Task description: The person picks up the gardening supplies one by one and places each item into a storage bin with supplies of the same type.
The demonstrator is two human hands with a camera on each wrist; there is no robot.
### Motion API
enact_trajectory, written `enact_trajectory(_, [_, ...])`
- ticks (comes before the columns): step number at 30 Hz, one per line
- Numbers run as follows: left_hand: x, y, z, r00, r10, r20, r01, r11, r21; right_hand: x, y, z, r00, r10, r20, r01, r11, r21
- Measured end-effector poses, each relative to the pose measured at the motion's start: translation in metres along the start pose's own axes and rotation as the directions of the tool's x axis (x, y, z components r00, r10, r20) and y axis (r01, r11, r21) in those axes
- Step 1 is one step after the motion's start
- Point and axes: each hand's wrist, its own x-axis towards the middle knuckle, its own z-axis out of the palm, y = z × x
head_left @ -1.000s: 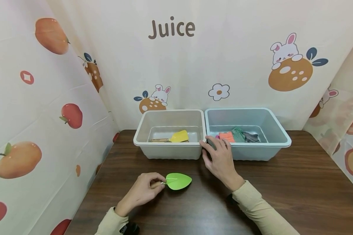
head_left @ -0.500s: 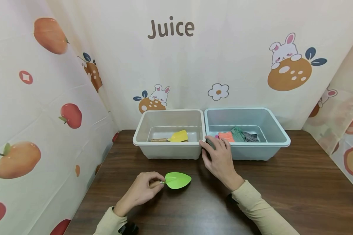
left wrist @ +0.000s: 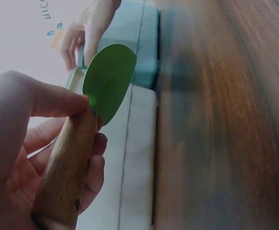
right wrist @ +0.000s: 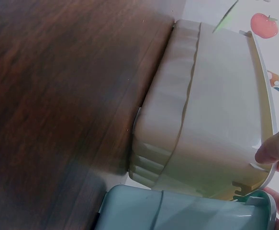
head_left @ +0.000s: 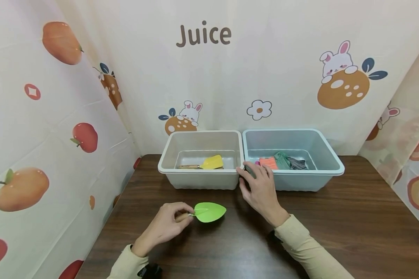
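Observation:
My left hand pinches a small garden trowel with a bright green blade at the neck of its wooden handle. The trowel is in front of the beige bin, its blade pointing right. My right hand grips the front rims where the beige bin meets the light blue bin. In the right wrist view its thumb lies against the beige bin's rim, with fingers over the blue one. A yellow-bladed tool with a wooden handle lies inside the beige bin.
Folded orange, green and dark grey cloth items lie in the blue bin. Both bins stand side by side on the dark wooden table, against a printed curtain.
My left hand has lifted slightly and shifted a little left with the green trowel. The right hand stays at the bin rims.

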Motion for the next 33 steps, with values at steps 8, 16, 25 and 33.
enact_trajectory(8, [-0.0024, 0.0026, -0.0027, 1.000, 0.007, -0.009, -0.007, 1.000, -0.020, 0.0001, -0.0008, -0.0004, 1.000, -0.002, 0.000, 0.002, 1.000, -0.003])
enact_trajectory(16, [-0.0022, 0.0089, -0.0035, 0.999, 0.042, -0.023, -0.043, 0.997, -0.056, 0.0001, -0.0001, -0.0002, 1.000, -0.007, -0.009, 0.007, 1.000, 0.004])
enact_trajectory(25, [-0.0020, 0.0087, -0.0054, 0.999, 0.015, -0.044, -0.018, 0.997, -0.079, 0.0004, -0.0006, -0.0013, 1.000, 0.001, 0.002, -0.001, 1.000, 0.002])
enact_trajectory(33, [-0.0031, 0.0090, -0.0063, 0.998, 0.013, -0.067, -0.018, 0.997, -0.077, 0.0002, -0.0002, -0.0003, 1.000, -0.009, -0.009, 0.010, 1.000, 0.004])
